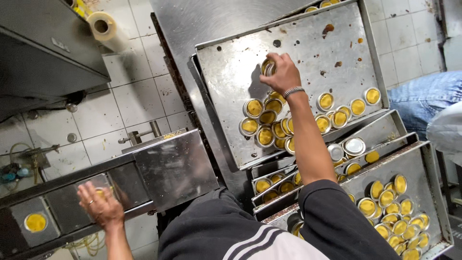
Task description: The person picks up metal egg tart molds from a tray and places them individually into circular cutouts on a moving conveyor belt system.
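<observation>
My right hand [281, 72] reaches out over a large metal baking tray [298, 48] and grips a small round metal tart tin [267, 67] with yellow filling. Below that hand lies a cluster of several filled tins [267, 126] on the same tray. My left hand [100, 206] rests on the metal bed of a machine [62, 204], covering a yellow-filled tin [100, 193] there. Another filled tin [35, 222] sits in a square slot to the left.
Stacked trays [385, 144] hold more filled tins, and a lower right tray [423, 168] carries several. A shiny metal housing [175, 168] stands beside my left hand. A plastic film roll [103, 28] lies top left. Another person's blue jeans [423, 96] show at right. White tiled floor.
</observation>
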